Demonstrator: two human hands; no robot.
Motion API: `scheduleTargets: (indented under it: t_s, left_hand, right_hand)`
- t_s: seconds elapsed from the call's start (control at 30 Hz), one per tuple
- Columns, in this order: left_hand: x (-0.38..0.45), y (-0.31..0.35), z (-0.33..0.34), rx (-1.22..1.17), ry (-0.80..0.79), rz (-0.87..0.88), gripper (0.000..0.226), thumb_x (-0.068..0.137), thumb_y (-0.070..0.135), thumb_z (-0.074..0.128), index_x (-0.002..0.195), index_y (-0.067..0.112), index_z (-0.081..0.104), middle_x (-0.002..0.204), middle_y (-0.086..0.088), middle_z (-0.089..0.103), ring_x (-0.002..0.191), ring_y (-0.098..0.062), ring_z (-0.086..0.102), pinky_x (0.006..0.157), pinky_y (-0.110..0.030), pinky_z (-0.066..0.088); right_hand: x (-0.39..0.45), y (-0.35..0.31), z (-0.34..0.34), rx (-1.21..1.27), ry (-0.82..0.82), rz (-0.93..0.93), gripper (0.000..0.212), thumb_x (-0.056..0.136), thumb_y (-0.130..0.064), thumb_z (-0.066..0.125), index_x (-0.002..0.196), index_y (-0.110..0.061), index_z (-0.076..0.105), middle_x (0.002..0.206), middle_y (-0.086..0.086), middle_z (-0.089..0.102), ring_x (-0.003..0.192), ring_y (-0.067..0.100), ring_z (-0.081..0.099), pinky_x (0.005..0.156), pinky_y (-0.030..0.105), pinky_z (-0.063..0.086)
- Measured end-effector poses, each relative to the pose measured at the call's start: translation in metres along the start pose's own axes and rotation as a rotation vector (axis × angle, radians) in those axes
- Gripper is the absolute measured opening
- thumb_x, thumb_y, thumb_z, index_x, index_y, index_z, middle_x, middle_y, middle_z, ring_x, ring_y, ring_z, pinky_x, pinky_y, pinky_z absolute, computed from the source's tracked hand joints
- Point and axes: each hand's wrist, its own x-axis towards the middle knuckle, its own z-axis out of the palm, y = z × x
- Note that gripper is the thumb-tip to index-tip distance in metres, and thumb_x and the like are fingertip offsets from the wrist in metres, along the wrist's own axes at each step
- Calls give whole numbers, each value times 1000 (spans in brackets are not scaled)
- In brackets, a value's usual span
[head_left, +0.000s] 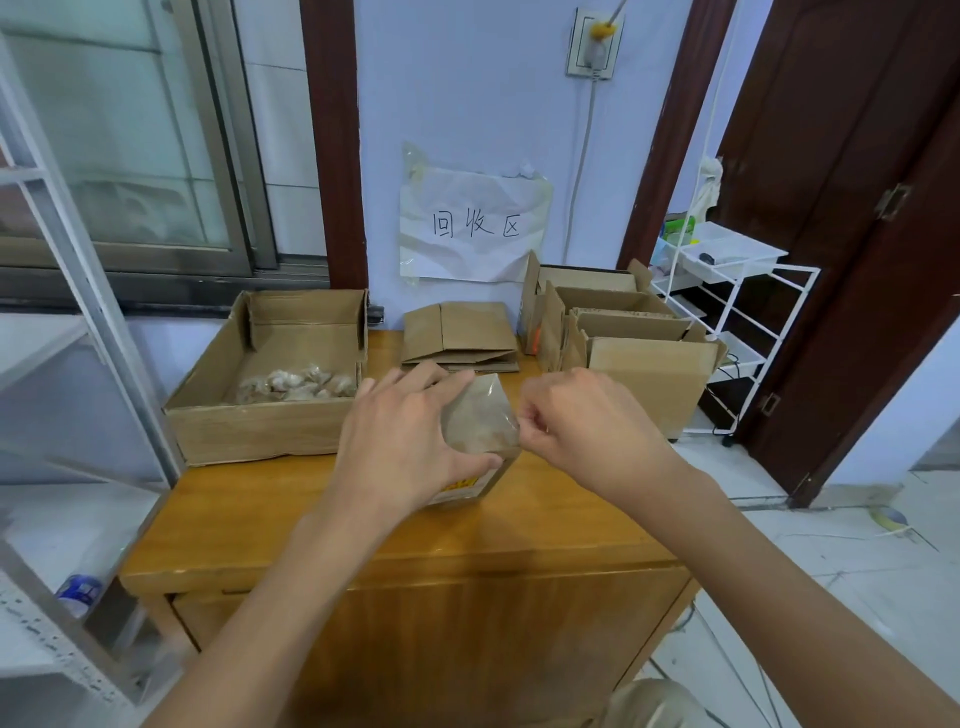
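A small cardboard box (470, 486) with a yellow label stands on the wooden cabinet top (249, 514). My left hand (410, 441) grips the box from the left, thumb at its lower front, fingers over its top. A strip of clear tape (480, 418) stands up off the box. My right hand (582, 415) pinches the tape's right edge between thumb and curled fingers.
A large open carton (270, 415) with crumpled tape wads (296, 387) sits at the left. Flattened cardboard (460, 335) lies at the back middle. Several open boxes (644, 369) stand at the right. A paper sign (472, 226) hangs on the wall. A white wire rack (737, 312) stands beyond the cabinet.
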Motion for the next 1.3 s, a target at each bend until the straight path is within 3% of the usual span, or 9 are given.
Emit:
scheduleTargets:
  t_s: [0.1,0.2,0.4,0.63,0.77,0.9,1.03,1.13,1.3]
  left_hand:
    - [-1,-4,0,-29,11,-39,99,68,85,67,152,37,47,133,16,56,120,-13,51,107,-37,36]
    - [2,-3,1,-28,12,-26,97,68,86,66,150,37,49,132,17,57,118,-14,52,106,-37,35]
    - [10,2,1,-2,-6,-28,97,68,85,66,151,38,48,132,17,57,118,-13,51,101,-35,34]
    - [12,1,-2,-23,-27,-50,97,68,84,68,151,38,47,133,17,56,119,-13,51,103,-36,35]
    - [12,4,-1,-9,-21,-51,96,69,82,69,152,38,47,132,16,57,118,-14,52,104,-36,36]
    - [13,5,1,9,-8,-60,95,70,83,67,151,37,48,132,16,57,119,-15,53,104,-38,38]
    - [12,1,1,-11,-4,-83,95,70,84,65,150,36,49,132,15,58,120,-14,52,104,-38,38]
    - [13,4,2,17,0,-89,97,71,85,64,152,37,46,135,16,56,121,-14,51,105,-37,37]
    - [14,4,1,38,-6,-54,97,70,87,62,152,38,46,132,17,56,118,-12,51,102,-35,36]
  right_hand:
    - [-7,8,-1,201,1,-19,12,98,-37,68,94,-26,72,88,-12,70,79,10,65,74,37,58]
    - [-13,6,1,123,-7,-91,20,100,-47,64,105,-29,70,100,-13,66,83,13,65,73,39,57]
    - [-6,11,3,39,-60,-135,16,106,-35,56,105,-25,68,103,-5,65,88,24,65,73,46,56]
    - [1,12,-2,130,-75,-109,16,105,-28,58,106,-22,73,102,-6,70,93,18,64,79,41,55]
    - [2,5,-2,25,-70,-80,16,106,-27,51,94,-20,60,93,-3,63,83,24,62,70,40,53]
    - [8,-8,3,-97,-9,-29,15,95,-19,55,87,-16,43,80,1,51,66,29,49,55,36,33]
    - [11,-7,12,264,39,226,12,84,-21,64,76,-14,59,66,0,65,64,23,64,56,40,54]
    - [3,-7,25,522,160,310,14,86,-25,67,75,-23,58,61,-7,63,60,10,64,57,36,54]
    - [1,10,18,-138,39,-119,29,111,-44,25,107,-22,44,92,-5,57,59,22,47,47,34,25]
